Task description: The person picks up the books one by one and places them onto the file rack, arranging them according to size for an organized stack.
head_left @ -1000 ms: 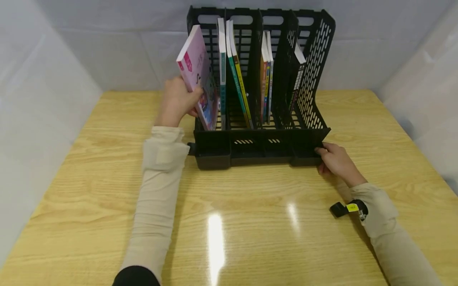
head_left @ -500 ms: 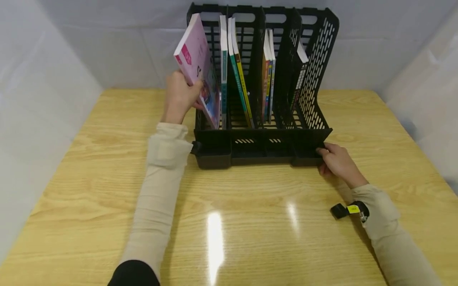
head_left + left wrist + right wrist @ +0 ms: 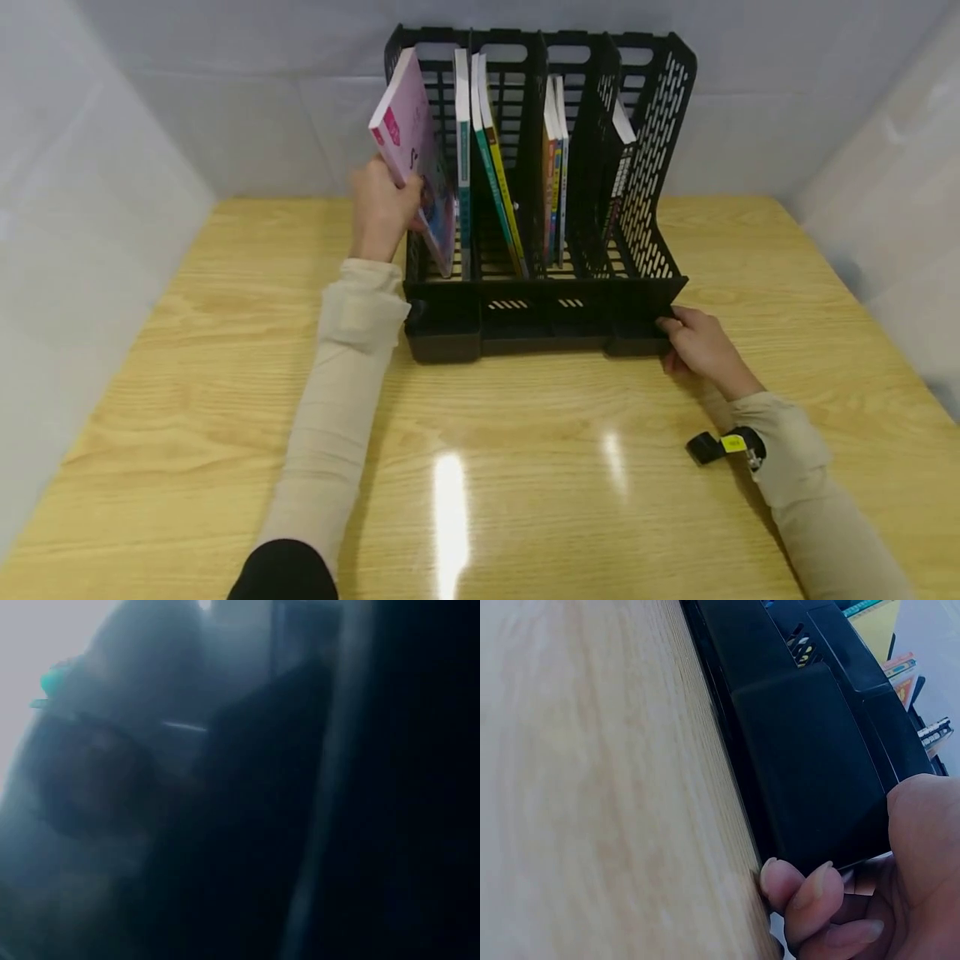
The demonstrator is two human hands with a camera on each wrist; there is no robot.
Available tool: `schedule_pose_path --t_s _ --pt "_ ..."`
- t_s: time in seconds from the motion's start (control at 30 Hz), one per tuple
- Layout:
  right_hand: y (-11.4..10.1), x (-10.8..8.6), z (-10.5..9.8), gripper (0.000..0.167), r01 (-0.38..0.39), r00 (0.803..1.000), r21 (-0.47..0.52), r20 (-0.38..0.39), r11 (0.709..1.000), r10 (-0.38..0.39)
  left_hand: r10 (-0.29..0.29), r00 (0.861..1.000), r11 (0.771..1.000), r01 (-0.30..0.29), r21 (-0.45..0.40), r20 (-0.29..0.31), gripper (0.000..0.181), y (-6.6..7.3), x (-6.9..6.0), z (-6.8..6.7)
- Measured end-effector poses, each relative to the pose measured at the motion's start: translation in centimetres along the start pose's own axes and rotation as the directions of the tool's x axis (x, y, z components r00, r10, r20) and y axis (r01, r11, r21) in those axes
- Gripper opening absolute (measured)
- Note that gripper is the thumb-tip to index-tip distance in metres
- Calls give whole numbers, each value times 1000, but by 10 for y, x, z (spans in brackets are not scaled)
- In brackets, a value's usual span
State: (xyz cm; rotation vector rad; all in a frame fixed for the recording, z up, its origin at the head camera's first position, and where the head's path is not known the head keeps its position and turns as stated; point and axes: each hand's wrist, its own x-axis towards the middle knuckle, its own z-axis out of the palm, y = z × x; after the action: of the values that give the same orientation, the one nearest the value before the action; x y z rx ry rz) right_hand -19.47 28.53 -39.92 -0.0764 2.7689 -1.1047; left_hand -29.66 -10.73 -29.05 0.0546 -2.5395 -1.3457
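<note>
My left hand (image 3: 381,208) grips the spine edge of a pink book (image 3: 405,117) with the thumb on its cover side. The book stands tilted in the leftmost compartment of a black file rack (image 3: 543,292). Beside it in that same compartment is a thin book with a teal spine (image 3: 464,167). My right hand (image 3: 701,346) pinches the rack's front right corner. In the right wrist view, the fingers of the right hand (image 3: 930,855) curl against the end of the black front ledge (image 3: 810,765). The left wrist view is too dark and blurred to make out the hand.
Green and yellow-spined books (image 3: 497,183) lean in the second compartment. Several thin books (image 3: 556,175) stand in the third, and a dark book (image 3: 619,175) leans in the rightmost. The rack stands on a wooden table (image 3: 570,500), with a white sheet (image 3: 247,125) behind.
My left hand and the pink book have shifted slightly back toward the rack's rear. The right hand keeps its hold on the corner. The head view has tilted slightly.
</note>
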Motion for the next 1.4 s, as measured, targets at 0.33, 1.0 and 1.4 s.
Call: schedule_pose_path --t_s 0.33,1.0,1.4 --pt "-3 -2 3 36 -2 1000 -2 6 1000 2 -39 998 999 39 -8 -45 44 4 -3 5" --pt "-1 -1 -1 35 -5 1000 -17 -3 1000 5 584 812 737 -524 427 -12 48 41 -31 -18" --pt "-1 -3 -1 37 -4 1000 -3 5 1000 4 430 903 824 -379 421 -29 43 35 -33 -19"
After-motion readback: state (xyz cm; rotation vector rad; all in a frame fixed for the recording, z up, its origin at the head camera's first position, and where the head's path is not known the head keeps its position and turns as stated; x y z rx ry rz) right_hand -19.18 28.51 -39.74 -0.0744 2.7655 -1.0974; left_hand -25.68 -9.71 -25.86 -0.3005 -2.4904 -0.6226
